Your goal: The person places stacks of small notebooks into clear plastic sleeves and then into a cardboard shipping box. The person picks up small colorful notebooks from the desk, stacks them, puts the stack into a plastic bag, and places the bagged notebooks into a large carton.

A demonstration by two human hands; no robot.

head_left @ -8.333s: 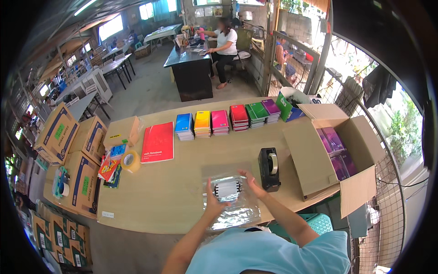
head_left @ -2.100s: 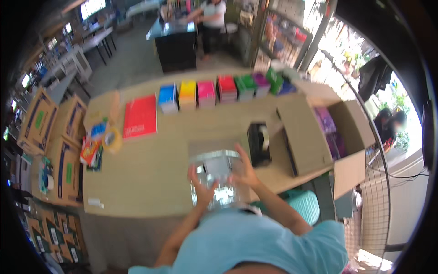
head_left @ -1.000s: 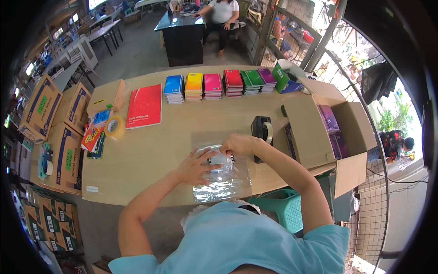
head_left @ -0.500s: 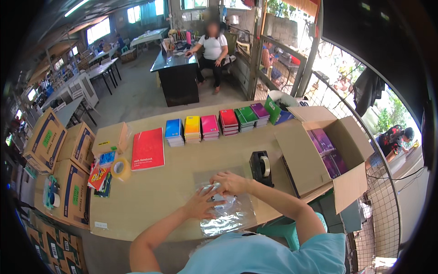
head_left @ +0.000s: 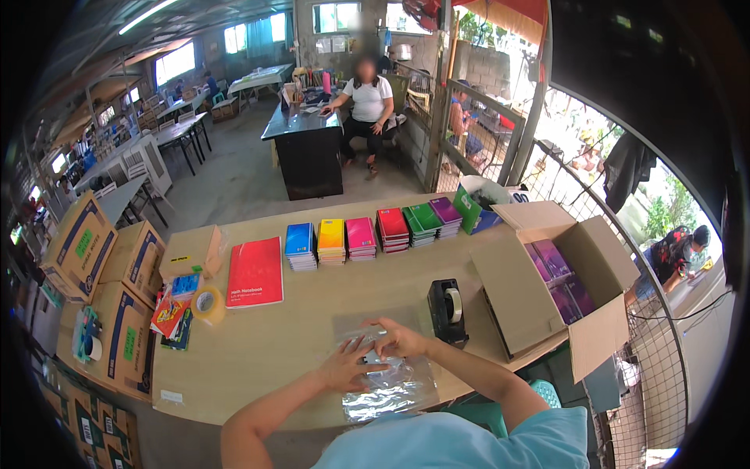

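— Long and wooden, the table [head_left: 266, 352] runs across an open workshop with concrete floor; what sits nearest the person?

— Both hands rest flat on a crinkled clear plastic wrap [head_left: 387, 383] spread at the near edge. The left hand [head_left: 348, 366] lies with fingers spread, pressing the film down. The right hand [head_left: 401, 338] is curled over a small item under the film; I cannot tell what that item is, or whether the fingers grip it.

— And the hands, together or apart?

— Just beside each other, fingertips nearly meeting over the wrap.

— What lies around them?

— To the right stands a black tape dispenser [head_left: 448, 311], then an open cardboard box [head_left: 562, 289] holding purple books. Farther back is a row of coloured notebook stacks [head_left: 367, 232], blue through purple. Left of those lies a flat red notebook [head_left: 255, 271], with a roll of tan tape [head_left: 208, 303] near it. Beyond the table a seated person [head_left: 367, 109] is at a dark desk.
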